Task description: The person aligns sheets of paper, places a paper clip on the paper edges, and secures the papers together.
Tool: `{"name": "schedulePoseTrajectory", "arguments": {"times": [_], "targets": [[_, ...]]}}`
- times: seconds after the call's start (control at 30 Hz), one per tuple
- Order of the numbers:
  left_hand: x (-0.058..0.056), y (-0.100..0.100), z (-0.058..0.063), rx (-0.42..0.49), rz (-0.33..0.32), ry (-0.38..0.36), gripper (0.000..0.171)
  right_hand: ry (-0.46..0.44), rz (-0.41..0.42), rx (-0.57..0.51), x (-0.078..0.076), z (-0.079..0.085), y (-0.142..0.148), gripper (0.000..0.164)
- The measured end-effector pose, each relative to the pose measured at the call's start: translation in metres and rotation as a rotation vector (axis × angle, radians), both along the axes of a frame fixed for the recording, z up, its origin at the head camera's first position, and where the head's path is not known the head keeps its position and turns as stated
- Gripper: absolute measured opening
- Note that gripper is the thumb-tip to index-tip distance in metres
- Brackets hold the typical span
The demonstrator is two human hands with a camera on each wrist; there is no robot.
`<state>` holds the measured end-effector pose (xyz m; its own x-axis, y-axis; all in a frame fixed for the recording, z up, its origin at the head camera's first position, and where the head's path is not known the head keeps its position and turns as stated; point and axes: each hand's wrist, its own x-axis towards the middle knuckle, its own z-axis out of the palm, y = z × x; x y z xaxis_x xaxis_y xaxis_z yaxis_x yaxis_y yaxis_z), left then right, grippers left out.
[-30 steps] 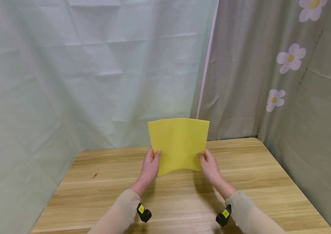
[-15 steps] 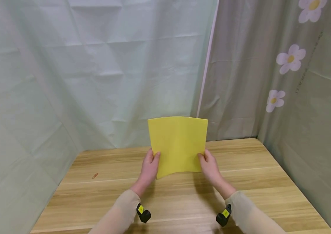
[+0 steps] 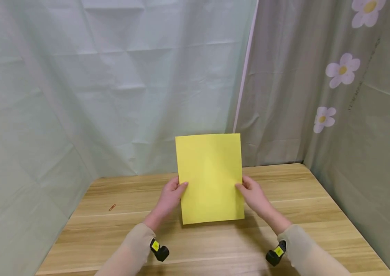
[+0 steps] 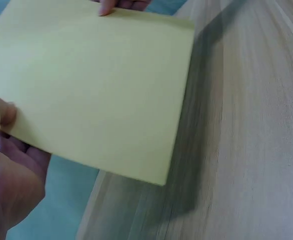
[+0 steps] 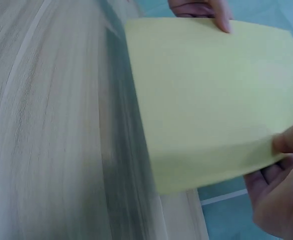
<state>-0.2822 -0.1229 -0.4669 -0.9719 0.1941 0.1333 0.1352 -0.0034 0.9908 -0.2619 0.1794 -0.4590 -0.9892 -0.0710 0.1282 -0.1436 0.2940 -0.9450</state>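
A plain yellow sheet [image 3: 212,176], stiff like card or thick paper, is held up over the wooden table, its face nearly flat. My left hand [image 3: 171,195] pinches its left edge, thumb on the near face and fingers behind. On the opposite edge my right hand [image 3: 254,194] pinches it the same way. In the left wrist view the yellow sheet [image 4: 96,90] hangs above the wood and throws a shadow there. The right wrist view shows the right thumb pressing on the face of the sheet [image 5: 211,100], with curled fingers beneath.
An orange-red paper clip [image 3: 112,207] lies on the left part of the wooden table [image 3: 112,241]. Pale curtains [image 3: 139,84] stand behind and at both sides, with printed flowers at the right. Black wrist cameras [image 3: 160,251] sit on both sleeves.
The yellow sheet was bowed and tilted away; now it is flatter and more upright, its lower edge nearer me. Both wrists have swung slightly outward, still pinching the side edges.
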Motion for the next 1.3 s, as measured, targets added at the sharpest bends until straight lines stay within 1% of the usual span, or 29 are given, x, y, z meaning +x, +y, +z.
{"name": "schedulePoseTrajectory", "arguments": {"times": [0.07, 0.17, 0.3, 0.47, 0.57, 0.63, 0.7, 0.83, 0.9, 1.1, 1.3], "targets": [[0.000, -0.003, -0.001, 0.020, -0.035, -0.033, 0.031, -0.033, 0.042, -0.002, 0.000, 0.000, 0.005, 0.033], [0.001, -0.006, -0.005, 0.031, -0.072, -0.093, 0.034, -0.086, 0.111, -0.024, 0.001, -0.003, 0.011, 0.033], [0.004, -0.008, -0.013, 0.029, -0.116, -0.158, 0.038, -0.167, 0.193, -0.089, 0.004, -0.010, 0.017, 0.037], [0.009, -0.011, -0.027, 0.002, -0.154, -0.183, 0.039, -0.240, 0.227, -0.136, 0.005, -0.026, 0.019, 0.042], [0.011, -0.011, -0.036, -0.002, -0.171, -0.191, 0.040, -0.261, 0.209, -0.110, 0.005, -0.036, 0.018, 0.041], [0.011, -0.011, -0.041, 0.011, -0.181, -0.205, 0.041, -0.269, 0.200, -0.085, 0.005, -0.041, 0.018, 0.040], [0.011, -0.011, -0.047, 0.014, -0.177, -0.212, 0.041, -0.271, 0.190, -0.065, 0.004, -0.046, 0.016, 0.038], [0.010, -0.010, -0.054, 0.014, -0.155, -0.217, 0.041, -0.282, 0.190, -0.076, 0.002, -0.053, 0.014, 0.037], [0.009, -0.010, -0.057, 0.011, -0.150, -0.209, 0.041, -0.287, 0.193, -0.086, 0.001, -0.055, 0.014, 0.037], [0.005, -0.008, -0.064, 0.027, -0.154, -0.220, 0.042, -0.279, 0.197, -0.087, -0.003, -0.060, 0.012, 0.038], [0.005, -0.006, -0.067, 0.064, -0.171, -0.229, 0.043, -0.269, 0.177, -0.060, -0.006, -0.063, 0.011, 0.037]]}}
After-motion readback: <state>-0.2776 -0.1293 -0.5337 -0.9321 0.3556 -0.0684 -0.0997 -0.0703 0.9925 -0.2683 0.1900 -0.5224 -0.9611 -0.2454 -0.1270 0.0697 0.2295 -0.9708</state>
